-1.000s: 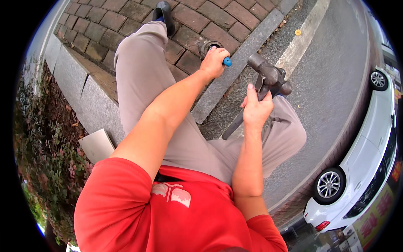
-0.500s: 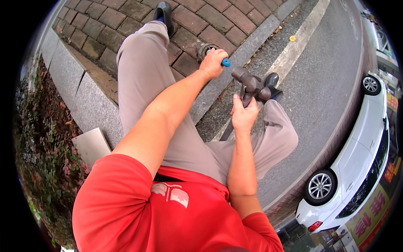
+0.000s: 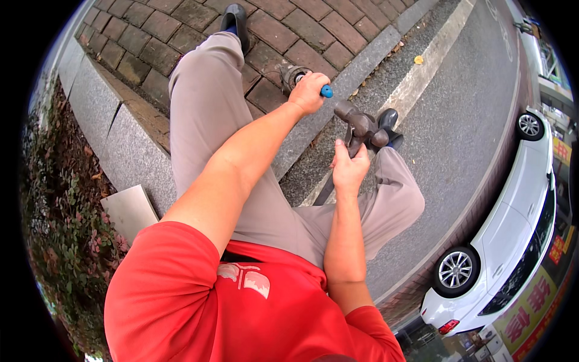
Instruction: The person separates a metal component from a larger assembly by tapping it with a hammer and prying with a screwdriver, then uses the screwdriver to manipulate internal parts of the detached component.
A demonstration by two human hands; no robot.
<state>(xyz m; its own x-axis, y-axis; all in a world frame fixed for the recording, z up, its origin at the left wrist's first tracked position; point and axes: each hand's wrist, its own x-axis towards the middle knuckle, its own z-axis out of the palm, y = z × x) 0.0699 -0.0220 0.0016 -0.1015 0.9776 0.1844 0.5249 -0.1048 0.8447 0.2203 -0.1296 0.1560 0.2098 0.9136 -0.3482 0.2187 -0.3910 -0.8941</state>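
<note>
Out over the paving, my left hand (image 3: 308,93) is closed round a tool with a blue handle end (image 3: 326,91) that sticks out toward the right. Most of this tool is hidden by the fingers, so its kind does not show. Just beyond the hand, a round worn metal part (image 3: 294,76) rests on the bricks; the tool's other end points at it. My right hand (image 3: 350,171) grips a dark, rusty hammer (image 3: 362,125) close below its head. The hammer's head lies a little apart from the blue end, and its handle runs back beneath my wrist.
My legs are spread across the kerb (image 3: 313,130), one foot on brick paving (image 3: 145,39), the other on the road (image 3: 464,114). A granite planter edge (image 3: 136,142), a flat pale panel (image 3: 129,211) and shrubs (image 3: 72,259) are at left. A white car (image 3: 506,223) stands at right.
The hammer head has drawn back slightly from the blue handle end. My left hand has barely shifted, still on its tool by the metal part.
</note>
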